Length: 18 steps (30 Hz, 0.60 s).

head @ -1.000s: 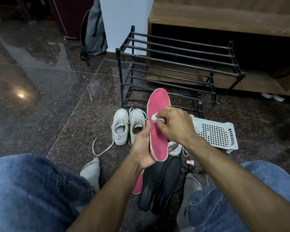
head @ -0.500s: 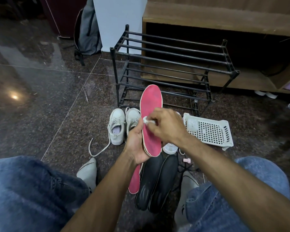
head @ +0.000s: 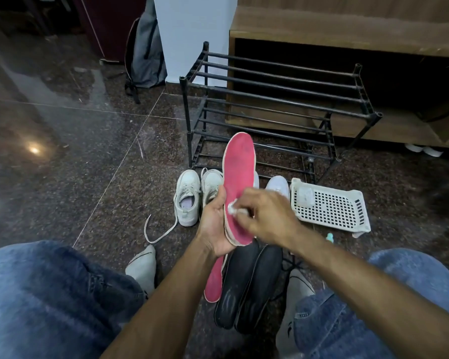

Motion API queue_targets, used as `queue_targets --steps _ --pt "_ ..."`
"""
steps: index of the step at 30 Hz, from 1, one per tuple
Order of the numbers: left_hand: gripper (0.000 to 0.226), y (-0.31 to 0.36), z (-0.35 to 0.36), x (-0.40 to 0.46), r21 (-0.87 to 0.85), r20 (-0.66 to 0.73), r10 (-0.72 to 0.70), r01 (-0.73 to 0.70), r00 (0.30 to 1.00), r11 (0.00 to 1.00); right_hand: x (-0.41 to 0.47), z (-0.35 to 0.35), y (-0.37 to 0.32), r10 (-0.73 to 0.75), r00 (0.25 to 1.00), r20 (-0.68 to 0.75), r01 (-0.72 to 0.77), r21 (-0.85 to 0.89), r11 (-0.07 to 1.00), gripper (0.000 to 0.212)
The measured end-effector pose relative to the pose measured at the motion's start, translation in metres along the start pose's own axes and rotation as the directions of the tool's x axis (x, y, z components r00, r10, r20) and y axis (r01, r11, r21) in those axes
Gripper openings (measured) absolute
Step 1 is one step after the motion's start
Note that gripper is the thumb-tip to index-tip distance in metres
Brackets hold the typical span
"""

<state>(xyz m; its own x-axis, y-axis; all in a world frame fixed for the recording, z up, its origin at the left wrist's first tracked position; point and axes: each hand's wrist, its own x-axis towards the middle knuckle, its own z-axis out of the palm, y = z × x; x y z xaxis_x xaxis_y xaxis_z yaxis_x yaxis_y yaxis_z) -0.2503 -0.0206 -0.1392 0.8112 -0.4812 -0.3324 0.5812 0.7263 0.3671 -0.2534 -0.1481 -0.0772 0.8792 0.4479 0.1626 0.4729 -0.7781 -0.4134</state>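
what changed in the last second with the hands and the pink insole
The right hand has rubbed its white wad down the pink insole, toward the heel. The left hand still grips the insole by its heel end; the white shoes, black insoles and basket lie as before.

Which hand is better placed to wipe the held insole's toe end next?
Right: the right hand pinches the wipe on the insole, while the left hand only holds the insole.
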Motion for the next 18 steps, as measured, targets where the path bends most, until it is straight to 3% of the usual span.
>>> queue_targets --steps 4,10,14,18 --pt "0.064 -0.001 -0.003 0.003 0.04 -0.035 -0.024 0.026 0.999 0.999 -0.013 -0.001 -0.005 -0.08 0.987 0.137 0.087 -0.051 0.995 0.025" --pt "0.065 0.011 0.012 0.004 0.028 -0.027 0.02 -0.019 0.999 0.999 0.006 -0.01 0.008 0.082 0.996 -0.019 -0.083 -0.111 0.99 0.022" --pt "0.078 0.016 0.011 0.004 0.016 -0.003 0.06 -0.06 0.998 0.998 -0.017 -0.003 -0.015 -0.008 0.995 0.101 0.009 -0.001 1.0 0.023" --pt "0.077 0.014 0.015 0.002 0.013 0.017 0.085 -0.085 0.996 0.996 -0.012 -0.004 -0.011 0.021 0.997 0.072 -0.012 -0.121 0.993 0.024"
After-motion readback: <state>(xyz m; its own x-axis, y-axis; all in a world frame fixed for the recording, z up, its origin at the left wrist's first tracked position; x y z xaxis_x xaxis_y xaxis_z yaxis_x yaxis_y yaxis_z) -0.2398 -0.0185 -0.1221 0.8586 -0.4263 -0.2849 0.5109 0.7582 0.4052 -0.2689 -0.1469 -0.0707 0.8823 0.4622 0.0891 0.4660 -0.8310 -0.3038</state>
